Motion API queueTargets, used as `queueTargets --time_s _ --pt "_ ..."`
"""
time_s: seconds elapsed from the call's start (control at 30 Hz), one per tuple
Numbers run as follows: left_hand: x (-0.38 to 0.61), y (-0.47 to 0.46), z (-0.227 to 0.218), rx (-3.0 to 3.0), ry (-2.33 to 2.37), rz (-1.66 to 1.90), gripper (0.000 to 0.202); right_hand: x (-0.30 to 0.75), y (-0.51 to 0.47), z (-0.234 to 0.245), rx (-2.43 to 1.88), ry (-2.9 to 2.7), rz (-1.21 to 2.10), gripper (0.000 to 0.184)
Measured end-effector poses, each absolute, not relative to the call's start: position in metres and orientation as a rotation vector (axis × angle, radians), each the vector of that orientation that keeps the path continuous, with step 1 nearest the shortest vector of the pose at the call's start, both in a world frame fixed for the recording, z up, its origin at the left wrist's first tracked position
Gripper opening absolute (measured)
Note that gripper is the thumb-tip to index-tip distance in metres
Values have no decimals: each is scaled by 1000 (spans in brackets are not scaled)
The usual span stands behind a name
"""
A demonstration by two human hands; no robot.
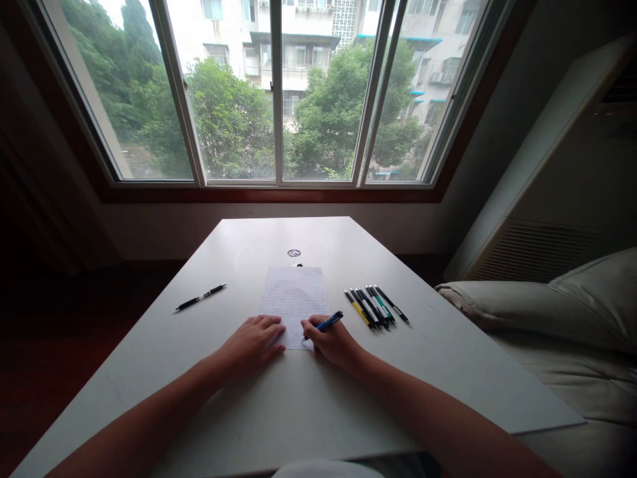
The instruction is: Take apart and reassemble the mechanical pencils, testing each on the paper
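Head: pens (pixel 369 307) beside paper (pixel 293 292), window (pixel 277 99) beyond

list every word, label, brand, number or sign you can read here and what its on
No text is readable.
Paper: lines of writing, too small to read.
Round mark on the table: too small to make out.
Blue pen in the right hand, black pen at left, row of pens at right: no legible lettering.
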State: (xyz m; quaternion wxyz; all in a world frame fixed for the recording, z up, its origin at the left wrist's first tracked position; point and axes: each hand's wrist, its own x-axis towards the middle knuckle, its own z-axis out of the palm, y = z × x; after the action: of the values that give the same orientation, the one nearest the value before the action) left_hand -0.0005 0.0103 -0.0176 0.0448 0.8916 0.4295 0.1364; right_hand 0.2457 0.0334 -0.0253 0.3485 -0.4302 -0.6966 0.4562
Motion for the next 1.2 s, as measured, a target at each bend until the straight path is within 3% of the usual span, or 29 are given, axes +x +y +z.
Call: queueTargets --time_s 1.2 --pt "-1 10 -19 2728 1307 424 43 245 33 -24 -1152 -1804 1163 37"
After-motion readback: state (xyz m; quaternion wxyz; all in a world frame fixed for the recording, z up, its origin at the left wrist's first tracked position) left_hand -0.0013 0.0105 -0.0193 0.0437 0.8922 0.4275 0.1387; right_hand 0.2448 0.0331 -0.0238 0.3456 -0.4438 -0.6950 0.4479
